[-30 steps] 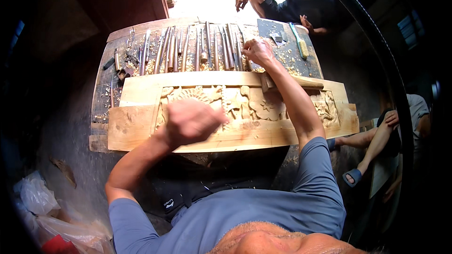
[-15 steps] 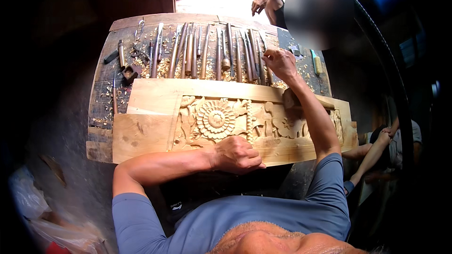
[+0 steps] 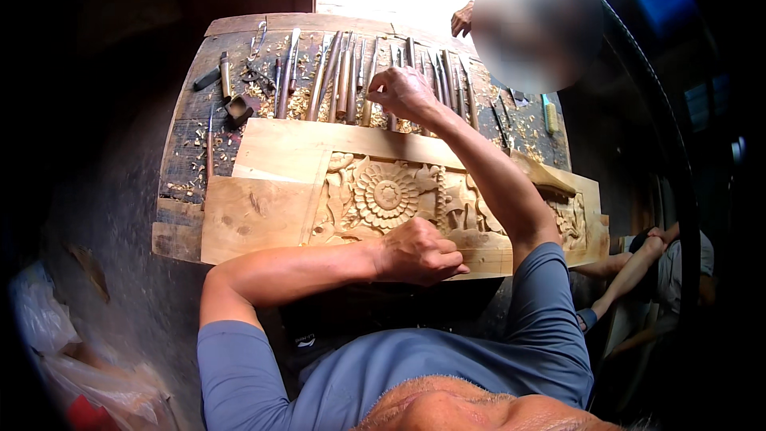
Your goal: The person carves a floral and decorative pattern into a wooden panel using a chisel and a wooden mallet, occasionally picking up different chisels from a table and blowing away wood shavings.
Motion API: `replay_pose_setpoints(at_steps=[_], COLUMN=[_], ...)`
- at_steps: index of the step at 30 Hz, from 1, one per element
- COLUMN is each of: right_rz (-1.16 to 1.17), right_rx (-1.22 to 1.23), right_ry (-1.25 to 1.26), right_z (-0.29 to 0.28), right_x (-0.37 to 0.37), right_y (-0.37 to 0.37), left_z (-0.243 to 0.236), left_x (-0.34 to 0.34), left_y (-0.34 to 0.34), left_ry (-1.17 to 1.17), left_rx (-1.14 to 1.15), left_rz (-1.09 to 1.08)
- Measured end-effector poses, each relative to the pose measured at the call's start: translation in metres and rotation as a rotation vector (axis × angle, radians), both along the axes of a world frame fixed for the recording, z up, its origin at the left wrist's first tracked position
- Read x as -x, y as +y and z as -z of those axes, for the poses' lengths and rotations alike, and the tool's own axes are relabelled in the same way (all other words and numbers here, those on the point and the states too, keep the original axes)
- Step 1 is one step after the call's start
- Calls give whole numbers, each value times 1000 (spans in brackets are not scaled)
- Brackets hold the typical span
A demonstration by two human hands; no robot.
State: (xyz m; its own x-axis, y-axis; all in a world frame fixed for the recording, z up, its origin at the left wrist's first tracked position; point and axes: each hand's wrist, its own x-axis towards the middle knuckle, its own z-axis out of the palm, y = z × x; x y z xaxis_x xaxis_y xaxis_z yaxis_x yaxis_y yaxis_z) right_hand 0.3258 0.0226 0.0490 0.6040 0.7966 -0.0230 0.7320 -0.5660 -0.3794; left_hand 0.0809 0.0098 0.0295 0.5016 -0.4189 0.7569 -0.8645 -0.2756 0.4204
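A long carved wooden board (image 3: 275,207) lies along the near side of the bench, with a round flower (image 3: 387,195) in relief. My left hand (image 3: 420,251) is closed in a fist at the board's near edge; what its fingers hold, if anything, is hidden. Over the row of tools my right hand (image 3: 407,96) hovers with bent fingers, thumb and forefinger apart and nothing visible between them. Just beside those fingertips lies a wood-handled chisel (image 3: 367,112). Several more carving chisels (image 3: 319,76) lie side by side beyond the board. A wooden mallet (image 3: 542,175), partly behind my right forearm, rests on the board.
Wood shavings litter the worn bench (image 3: 187,136). A dark block-like tool (image 3: 238,112) sits at the left, and a green-backed brush (image 3: 550,114) at the right. Other people are beyond the bench and at the right. Plastic bags (image 3: 48,319) lie on the floor at lower left.
My right hand has moved left along the row of chisels, from its right end toward the middle. My left fist stays at the board's near edge. The view has shifted slightly.
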Motion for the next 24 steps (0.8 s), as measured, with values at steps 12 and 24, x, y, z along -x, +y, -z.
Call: replay_pose_setpoints(at_steps=[12,24], right_rz=[-148,-19], right_rx=[10,-146], right_ry=[119,25], right_z=[10,-6], right_x=[23,57], right_y=[26,15], left_z=[4,13], left_x=[0,5], left_y=[-4,-6], left_ry=[-27,-140], left_rx=[-26,-28], left_rz=[-31,-68])
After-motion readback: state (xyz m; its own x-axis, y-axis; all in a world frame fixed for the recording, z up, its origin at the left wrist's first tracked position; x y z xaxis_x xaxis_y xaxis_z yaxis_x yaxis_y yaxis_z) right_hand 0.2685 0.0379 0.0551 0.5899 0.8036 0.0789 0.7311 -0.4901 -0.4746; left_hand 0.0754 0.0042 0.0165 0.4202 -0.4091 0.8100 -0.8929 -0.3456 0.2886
